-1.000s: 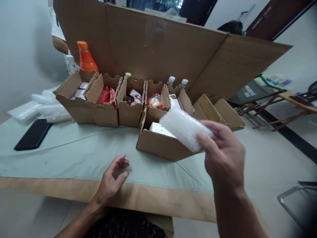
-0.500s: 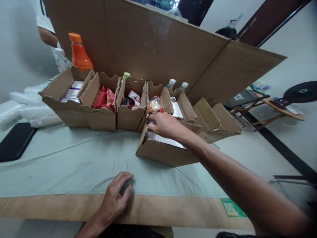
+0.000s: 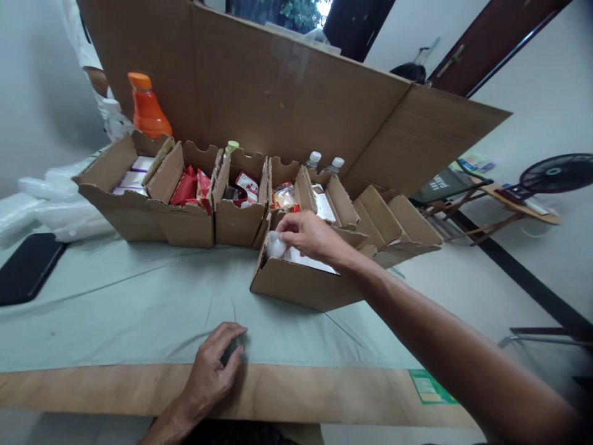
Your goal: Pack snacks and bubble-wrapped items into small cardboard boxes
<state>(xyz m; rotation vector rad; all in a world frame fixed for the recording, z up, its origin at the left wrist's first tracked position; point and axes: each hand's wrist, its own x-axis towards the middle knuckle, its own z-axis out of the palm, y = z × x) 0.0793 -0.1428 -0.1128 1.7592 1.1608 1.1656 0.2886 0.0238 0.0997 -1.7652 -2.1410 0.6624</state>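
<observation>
My right hand (image 3: 309, 237) reaches into the nearest cardboard box (image 3: 296, 285) and pinches a white soft packet (image 3: 276, 246) at the box's left end, over a flat white item (image 3: 315, 263) lying inside. My left hand (image 3: 214, 369) rests on the pale green cloth (image 3: 120, 303) near the table's wooden front edge, fingers curled downward with something dark partly showing under them.
A row of open cardboard boxes (image 3: 185, 219) holds red snack packs (image 3: 189, 186) and other packets. Behind stand an orange bottle (image 3: 146, 111), small capped bottles (image 3: 314, 159) and a big cardboard sheet (image 3: 287, 93). A black phone (image 3: 28, 267) lies left. Another person's sleeve (image 3: 83, 43) shows at back left.
A second ago my right hand held the white packet up in the air; it has since lowered it into the near box. My left hand turned palm down onto the cloth.
</observation>
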